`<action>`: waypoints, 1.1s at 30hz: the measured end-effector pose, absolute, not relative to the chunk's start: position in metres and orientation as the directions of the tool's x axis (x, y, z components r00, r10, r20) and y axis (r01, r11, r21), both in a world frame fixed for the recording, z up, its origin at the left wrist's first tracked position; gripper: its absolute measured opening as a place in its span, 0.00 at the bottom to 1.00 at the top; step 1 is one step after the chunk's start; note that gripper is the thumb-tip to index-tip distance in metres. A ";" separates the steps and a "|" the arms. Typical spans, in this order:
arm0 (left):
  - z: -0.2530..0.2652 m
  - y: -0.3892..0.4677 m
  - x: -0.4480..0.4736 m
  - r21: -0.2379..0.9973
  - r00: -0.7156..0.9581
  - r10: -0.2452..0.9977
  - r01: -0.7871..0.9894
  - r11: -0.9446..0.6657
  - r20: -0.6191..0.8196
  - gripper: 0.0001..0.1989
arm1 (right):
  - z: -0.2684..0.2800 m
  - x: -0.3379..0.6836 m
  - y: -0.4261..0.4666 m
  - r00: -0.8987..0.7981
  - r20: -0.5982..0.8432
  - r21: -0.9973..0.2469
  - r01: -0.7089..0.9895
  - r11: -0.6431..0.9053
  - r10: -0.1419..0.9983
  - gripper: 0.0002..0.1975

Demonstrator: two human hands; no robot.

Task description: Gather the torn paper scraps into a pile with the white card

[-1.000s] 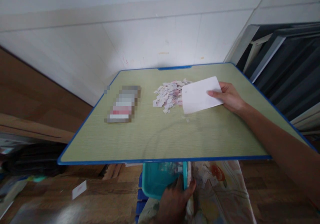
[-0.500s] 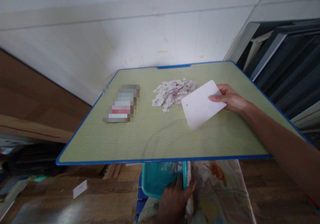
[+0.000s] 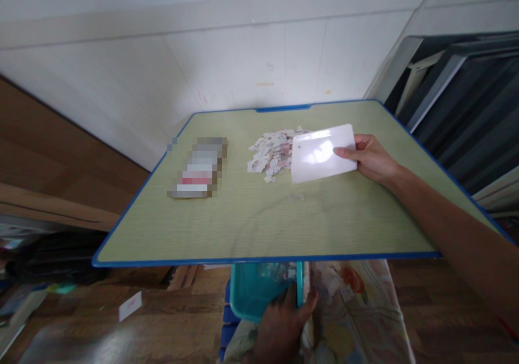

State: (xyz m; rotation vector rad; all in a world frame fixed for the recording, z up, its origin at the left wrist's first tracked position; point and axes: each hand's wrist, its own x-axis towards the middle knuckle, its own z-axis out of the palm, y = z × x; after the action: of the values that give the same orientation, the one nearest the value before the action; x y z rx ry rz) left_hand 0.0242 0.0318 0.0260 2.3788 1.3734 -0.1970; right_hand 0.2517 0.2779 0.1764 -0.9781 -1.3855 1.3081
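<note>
My right hand (image 3: pixel 371 157) pinches the right end of a glossy white card (image 3: pixel 314 161) with rounded corners and a small hole, its thumb on top. The card's left part covers the right side of a heap of small paper scraps (image 3: pixel 270 153). Whether card and heap touch, I cannot tell. A few tiny pale bits (image 3: pixel 297 197) lie in front of the card. Below the table's near edge my left hand (image 3: pixel 281 323) is closed over the rim of a teal plastic basin (image 3: pixel 251 293), fingers inside and thumb outside. Small clear or pale pieces show in the basin.
The light green table (image 3: pixel 194 234) has a blue edge and stands against a white wall (image 3: pixel 243 66). A blurred-out flat object (image 3: pixel 197 172) lies at its left. Dark panels (image 3: pixel 466 88) lean at right. A patterned cloth (image 3: pixel 357 315) hangs below; a white card lies on the wooden floor.
My right hand has turned the white card flatter and more level, swinging its lower corner up and left over the scraps; glare now shows on it. My left hand and the basin have stayed put.
</note>
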 end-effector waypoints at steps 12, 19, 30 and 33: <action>0.029 0.031 0.024 0.287 0.525 0.794 0.846 -0.449 -0.307 0.38 | 0.179 0.230 0.260 -0.449 0.023 -0.979 0.170 0.110 0.893 0.11; 0.031 0.032 0.024 0.273 0.519 0.795 0.851 -0.448 -0.313 0.37 | 0.179 0.215 0.251 -0.577 -0.017 -0.996 0.081 0.036 0.817 0.13; 0.033 0.031 0.023 0.300 0.531 0.782 0.843 -0.447 -0.327 0.39 | 0.185 0.226 0.253 -0.681 -0.102 -0.991 0.136 -0.012 0.725 0.12; 0.034 0.032 0.023 0.305 0.532 0.775 0.843 -0.444 -0.342 0.40 | 0.180 0.220 0.252 -0.628 -0.048 -0.989 0.137 0.050 0.777 0.13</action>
State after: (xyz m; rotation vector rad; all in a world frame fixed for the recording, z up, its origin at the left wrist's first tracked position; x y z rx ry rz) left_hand 0.0233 0.0316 0.0340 2.3368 1.3195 -0.2099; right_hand 0.2199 0.2518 0.1797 -0.9154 -1.8195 1.6200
